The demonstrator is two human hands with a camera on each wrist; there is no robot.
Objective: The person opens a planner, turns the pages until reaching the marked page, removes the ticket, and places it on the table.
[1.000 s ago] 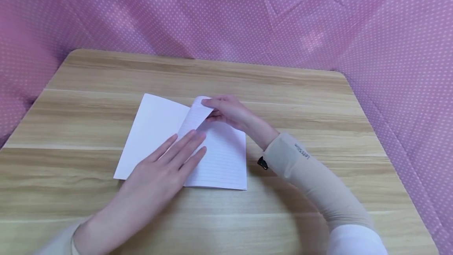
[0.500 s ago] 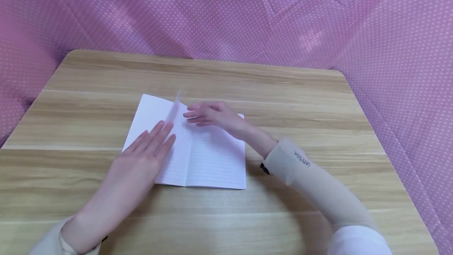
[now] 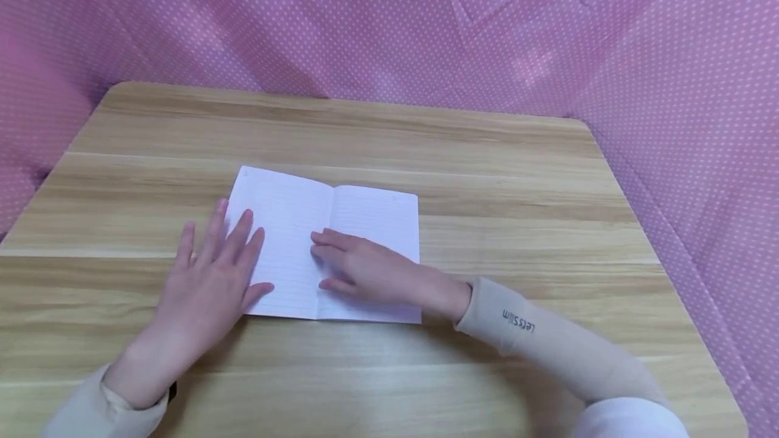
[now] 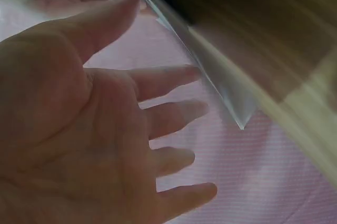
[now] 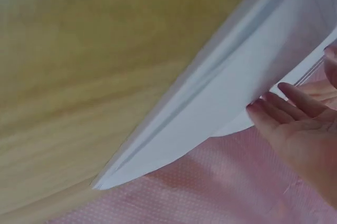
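Note:
An open notebook (image 3: 286,215) with white lined pages lies on the table, both pages spread out flat. My left hand (image 3: 209,279) is over its left page and outer edge, fingers spread and nearly straight. In the left wrist view the fingers of that left hand (image 4: 105,113) extend toward the notebook's edge (image 4: 226,87). Across the right page lies my right hand (image 3: 365,265), its fingertips around the centre fold, fingers extended. The right wrist view shows the right hand (image 5: 300,124) with fingertips at the page surface (image 5: 210,108). Neither hand grips anything.
The wood-grain table (image 3: 517,188) has rounded far corners. A pink dotted cloth (image 3: 389,26) hangs behind it and along both sides. A beige sleeve (image 3: 548,336) covers the right forearm.
The right hand has let go of the page it was turning, which now lies flat on the left. The left hand has moved left and spread its fingers; the right hand has come nearer.

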